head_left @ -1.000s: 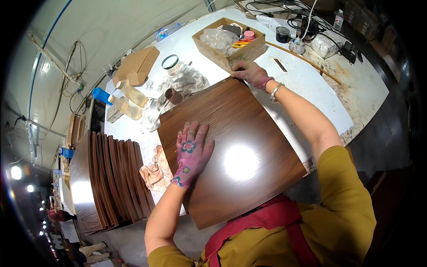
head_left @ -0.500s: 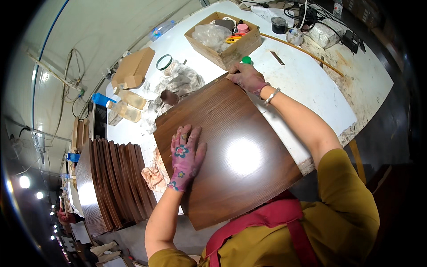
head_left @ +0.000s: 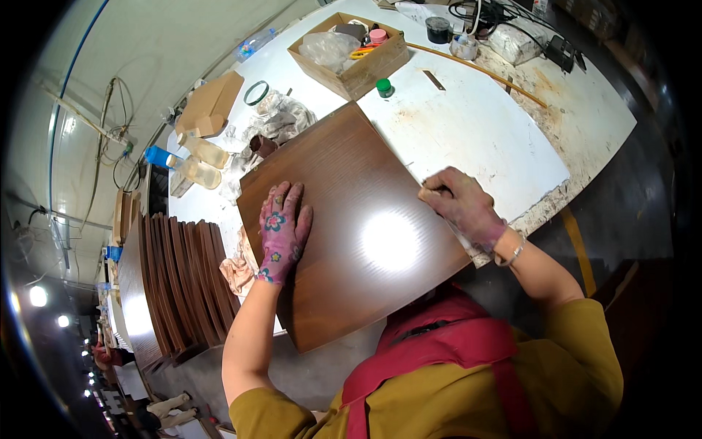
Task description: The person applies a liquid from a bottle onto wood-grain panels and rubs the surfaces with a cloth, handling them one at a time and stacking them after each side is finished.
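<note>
I have the brown panel (head_left: 347, 219) mid-view on the worktop (head_left: 475, 139). My left hand (head_left: 280, 233) lies flat, grip unclenched, at its nine o'clock, presumably to steady it; my right hand (head_left: 472, 211) curls at the three o'clock edge, gripping what, I cannot tell.

workshop, with stacked wood-grain panels (head_left: 184, 285)

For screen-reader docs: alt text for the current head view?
Gloved left hand rests on a dark wood-grain panel; gloved right hand is curled at its right edge. More brown panels are stacked at left.
</note>
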Available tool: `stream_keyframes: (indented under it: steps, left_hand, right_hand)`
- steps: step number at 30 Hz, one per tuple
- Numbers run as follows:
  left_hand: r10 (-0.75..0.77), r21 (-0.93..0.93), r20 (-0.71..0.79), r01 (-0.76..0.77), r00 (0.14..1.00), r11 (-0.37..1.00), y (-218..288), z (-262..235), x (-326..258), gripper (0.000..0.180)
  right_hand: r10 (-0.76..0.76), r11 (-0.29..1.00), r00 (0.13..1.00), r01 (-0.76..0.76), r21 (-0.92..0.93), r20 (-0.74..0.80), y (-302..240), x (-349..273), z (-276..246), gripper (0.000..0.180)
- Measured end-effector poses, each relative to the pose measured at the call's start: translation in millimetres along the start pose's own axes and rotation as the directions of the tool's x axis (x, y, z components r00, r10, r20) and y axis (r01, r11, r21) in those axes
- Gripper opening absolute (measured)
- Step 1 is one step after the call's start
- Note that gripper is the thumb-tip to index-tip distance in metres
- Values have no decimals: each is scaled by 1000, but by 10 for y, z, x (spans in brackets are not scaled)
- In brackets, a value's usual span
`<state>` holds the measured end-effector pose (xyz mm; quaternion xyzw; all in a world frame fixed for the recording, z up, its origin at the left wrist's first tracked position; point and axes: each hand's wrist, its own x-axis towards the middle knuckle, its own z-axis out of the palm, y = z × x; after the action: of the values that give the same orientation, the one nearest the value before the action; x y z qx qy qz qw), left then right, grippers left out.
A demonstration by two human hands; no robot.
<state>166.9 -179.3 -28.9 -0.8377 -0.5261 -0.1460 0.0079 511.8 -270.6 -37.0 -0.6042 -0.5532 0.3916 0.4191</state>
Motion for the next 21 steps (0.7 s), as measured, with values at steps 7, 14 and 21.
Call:
stream_keyframes:
  steps: [7, 14, 21]
  left_hand:
    - [29, 10, -54, -29, 998, 1000, -106, 95, 2, 47]
    - [74, 10, -86, -74, 994, 997, -228, 166, -10, 46]
    - [119, 54, -101, -114, 988, 992, -222, 185, 5, 44]
  right_hand:
    - [-51, 998, 998, 49, -51, -39, -65, -1064, -252, 14]
    - [-130, 991, 966, 129, -17, -225, 9, -1715, -181, 12]
    - [-294, 955, 817, 270, -121, -496, 71, -1529, 381, 12]
